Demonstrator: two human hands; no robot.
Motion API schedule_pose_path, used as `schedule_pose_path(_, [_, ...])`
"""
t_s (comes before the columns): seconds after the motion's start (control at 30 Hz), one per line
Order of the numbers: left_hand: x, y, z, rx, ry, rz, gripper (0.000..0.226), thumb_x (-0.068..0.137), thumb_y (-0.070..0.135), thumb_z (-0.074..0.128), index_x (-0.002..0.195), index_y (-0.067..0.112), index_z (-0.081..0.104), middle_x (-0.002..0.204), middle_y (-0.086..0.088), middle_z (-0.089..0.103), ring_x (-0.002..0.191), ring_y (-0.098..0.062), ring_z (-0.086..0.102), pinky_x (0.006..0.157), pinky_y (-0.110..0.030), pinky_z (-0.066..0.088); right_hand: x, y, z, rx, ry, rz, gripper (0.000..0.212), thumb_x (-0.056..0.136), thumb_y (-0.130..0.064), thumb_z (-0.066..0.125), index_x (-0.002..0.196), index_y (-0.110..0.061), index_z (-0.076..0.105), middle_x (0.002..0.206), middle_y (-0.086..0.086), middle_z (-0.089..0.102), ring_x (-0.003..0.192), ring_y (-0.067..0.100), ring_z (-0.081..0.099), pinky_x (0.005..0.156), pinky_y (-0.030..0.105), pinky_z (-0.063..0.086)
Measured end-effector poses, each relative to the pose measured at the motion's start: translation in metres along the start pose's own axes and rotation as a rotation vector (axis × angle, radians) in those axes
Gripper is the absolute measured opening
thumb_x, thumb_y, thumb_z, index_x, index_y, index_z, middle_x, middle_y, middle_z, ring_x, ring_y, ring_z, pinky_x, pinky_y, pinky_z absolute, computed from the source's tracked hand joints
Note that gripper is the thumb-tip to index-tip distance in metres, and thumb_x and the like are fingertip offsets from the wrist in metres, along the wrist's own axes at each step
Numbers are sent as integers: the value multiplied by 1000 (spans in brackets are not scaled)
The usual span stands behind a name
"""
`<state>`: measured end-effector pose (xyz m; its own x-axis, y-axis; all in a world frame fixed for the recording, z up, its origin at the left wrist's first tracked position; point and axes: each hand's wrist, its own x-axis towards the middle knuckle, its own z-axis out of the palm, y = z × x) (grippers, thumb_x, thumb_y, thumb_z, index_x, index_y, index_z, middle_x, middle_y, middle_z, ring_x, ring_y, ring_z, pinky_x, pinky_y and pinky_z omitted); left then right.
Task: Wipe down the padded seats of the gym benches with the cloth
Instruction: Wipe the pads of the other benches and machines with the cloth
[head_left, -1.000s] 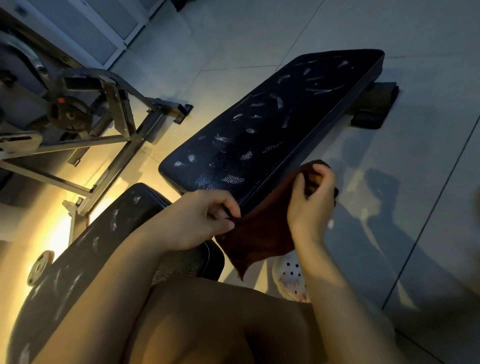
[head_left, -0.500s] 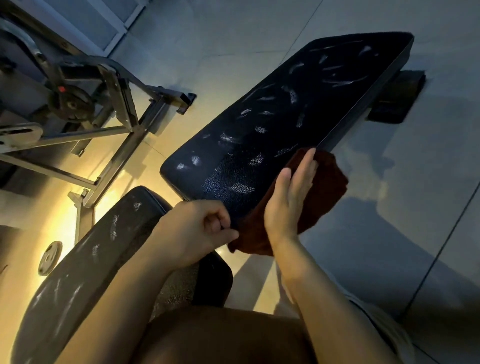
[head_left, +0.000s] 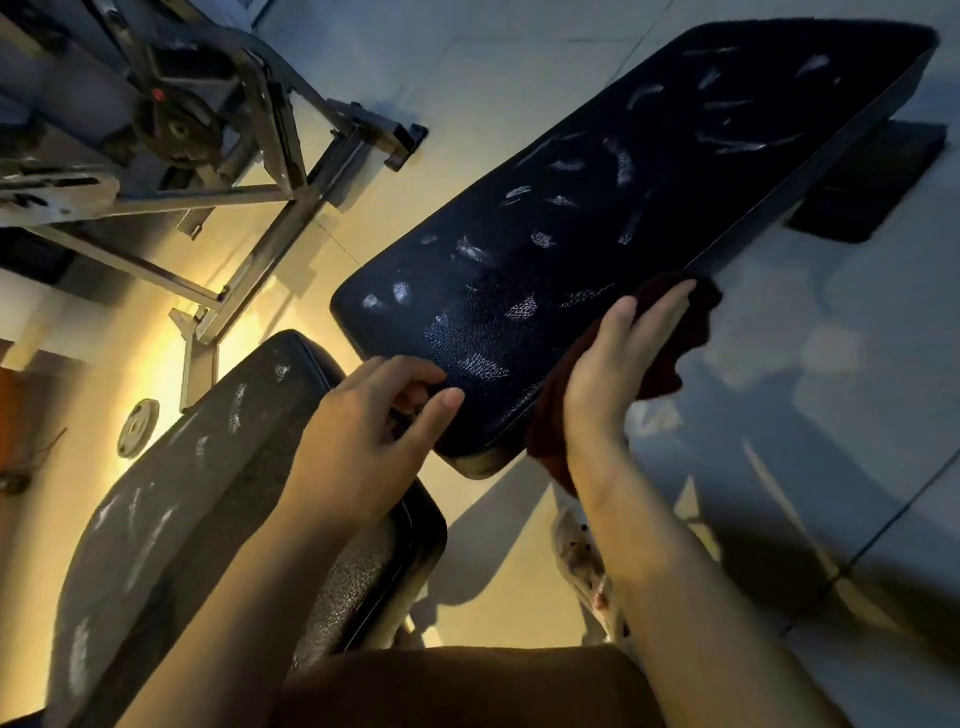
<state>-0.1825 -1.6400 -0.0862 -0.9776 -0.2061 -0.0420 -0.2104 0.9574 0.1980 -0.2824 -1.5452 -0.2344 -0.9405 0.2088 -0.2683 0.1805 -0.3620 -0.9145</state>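
A long black padded bench (head_left: 623, 208) with cracked, whitish worn patches runs from the middle to the upper right. A dark red cloth (head_left: 680, 338) lies against the bench's right side edge. My right hand (head_left: 618, 358) presses it there with straight fingers. My left hand (head_left: 374, 436) hovers at the bench's near end, fingers loosely curled, holding nothing. A second worn black padded seat (head_left: 197, 493) lies below my left arm at the lower left.
A grey metal machine frame (head_left: 249, 171) with a weight plate (head_left: 176, 127) stands at the upper left. A small round plate (head_left: 136, 427) lies on the tiled floor. The bench's black foot (head_left: 872, 192) sits at the right. My knee and a white shoe (head_left: 587, 561) are below.
My left hand has let go of the cloth and opened somewhat. My right hand flattened onto the cloth and slid it along the bench's right edge. The view moved closer to the bench.
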Motion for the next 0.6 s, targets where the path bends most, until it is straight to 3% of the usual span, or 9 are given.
schedule_pose_path(0.07, [5, 11, 0, 20, -17, 22, 51, 85, 66, 33, 110, 31, 61, 98, 14, 57, 88, 0, 56, 75, -21, 48, -50, 10, 8, -12, -73, -28, 68, 101, -50, 22, 156, -22, -6, 163, -1, -6, 149, 7, -5, 123, 35, 2])
schedule_pose_path(0.13, [10, 22, 1, 7, -1, 52, 46, 87, 62, 33, 108, 33, 60, 98, 16, 57, 92, 2, 56, 74, -20, 47, -75, 17, 14, 54, -81, -90, 68, 102, -50, 24, 155, -14, 1, 162, -6, 0, 149, 3, -1, 122, 28, 8])
schedule_pose_path(0.2, [15, 31, 2, -16, 33, 73, 46, 91, 58, 32, 108, 29, 62, 97, 13, 60, 93, 2, 56, 71, -20, 45, -68, 20, 18, 55, -59, -172, 62, 104, -41, 25, 152, -6, 5, 160, -3, 3, 150, 6, 1, 122, 27, 9])
schedule_pose_path(0.3, [23, 42, 7, 4, 12, 108, 47, 95, 53, 31, 109, 23, 64, 98, 8, 61, 88, -2, 56, 71, -26, 49, -27, 11, 12, 42, -48, -80, 64, 101, -46, 25, 154, -19, 0, 163, -1, -1, 149, 7, -3, 121, 24, 4])
schedule_pose_path(0.43, [33, 44, 13, 29, -20, 124, 44, 95, 50, 33, 110, 22, 64, 98, 11, 59, 88, -4, 55, 72, -30, 51, 42, -1, -8, -40, -10, -60, 64, 101, -42, 21, 156, -19, -3, 164, 6, -6, 150, 14, -7, 123, 43, -2])
schedule_pose_path(0.6, [42, 43, 16, 23, -16, 152, 41, 96, 46, 34, 110, 23, 64, 95, 20, 53, 90, 2, 53, 70, -16, 40, 73, -1, -18, -45, -5, -66, 67, 100, -45, 21, 156, -19, -5, 164, 6, -8, 150, 16, -7, 123, 44, 1])
